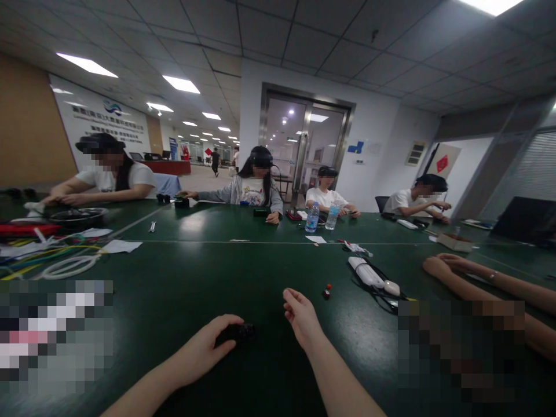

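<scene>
My left hand (212, 344) rests low over the green table, its thumb and fingers curled round a small dark object (247, 330). The object is black and knobbly, and its kind is too dim to make out. To its right, my right hand (302, 315) is raised slightly, thumb and fingertips pinched together. Whatever lies between those fingertips, if anything, is too small to see. Just right of my right hand stands a tiny red and dark piece (327, 291) with an orange-red top.
A white power strip (367, 272) with black cable lies to the right, near another person's forearms (469, 278). Two water bottles (311, 218) stand farther back. Coiled white tubing (72, 266) and wires lie left. Several people sit around the table (195, 266).
</scene>
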{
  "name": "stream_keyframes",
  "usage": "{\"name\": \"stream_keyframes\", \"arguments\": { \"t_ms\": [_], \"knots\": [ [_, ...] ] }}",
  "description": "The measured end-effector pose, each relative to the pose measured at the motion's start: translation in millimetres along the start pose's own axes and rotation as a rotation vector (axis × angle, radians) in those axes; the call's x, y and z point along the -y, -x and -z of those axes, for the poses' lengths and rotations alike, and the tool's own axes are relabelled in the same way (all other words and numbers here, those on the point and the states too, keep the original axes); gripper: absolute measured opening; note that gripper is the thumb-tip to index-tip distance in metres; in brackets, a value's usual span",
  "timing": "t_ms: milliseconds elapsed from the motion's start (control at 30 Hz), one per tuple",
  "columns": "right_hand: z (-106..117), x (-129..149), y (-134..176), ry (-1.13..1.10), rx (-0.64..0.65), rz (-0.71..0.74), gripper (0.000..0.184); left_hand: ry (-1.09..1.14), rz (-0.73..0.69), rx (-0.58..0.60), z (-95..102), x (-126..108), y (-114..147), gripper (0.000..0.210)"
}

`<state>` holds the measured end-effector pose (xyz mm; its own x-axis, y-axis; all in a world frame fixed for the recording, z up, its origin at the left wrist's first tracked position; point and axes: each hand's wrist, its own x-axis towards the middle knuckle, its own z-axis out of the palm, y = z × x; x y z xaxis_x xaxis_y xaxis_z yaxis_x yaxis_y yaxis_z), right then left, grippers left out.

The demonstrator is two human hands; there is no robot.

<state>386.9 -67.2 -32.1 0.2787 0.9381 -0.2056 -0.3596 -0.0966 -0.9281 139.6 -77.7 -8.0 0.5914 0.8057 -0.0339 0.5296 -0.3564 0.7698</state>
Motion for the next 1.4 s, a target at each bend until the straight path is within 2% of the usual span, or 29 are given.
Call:
{"name": "stream_keyframes", "arguments": {
  "t_ms": [300,600,1000,1400],
  "knots": [
    [1,0,-2,-0.021,-0.004,-0.017,0.033,0.011,-0.009,-0.004,-0.5,6,0,0.04],
    [-3,12,9,-0.035,-0.007,-0.061,0.028,0.007,-0.024,-0.016,-1.8,6,0,0.04],
    [2,1,-4,-0.046,0.004,-0.05,0.034,-0.004,-0.036,-0.015,-1.3,0,-1,0.039],
    [2,6,1,-0.029,0.04,-0.055,0.031,0.002,-0.034,-0.005,-1.4,6,0,0.038]
  ]
}}
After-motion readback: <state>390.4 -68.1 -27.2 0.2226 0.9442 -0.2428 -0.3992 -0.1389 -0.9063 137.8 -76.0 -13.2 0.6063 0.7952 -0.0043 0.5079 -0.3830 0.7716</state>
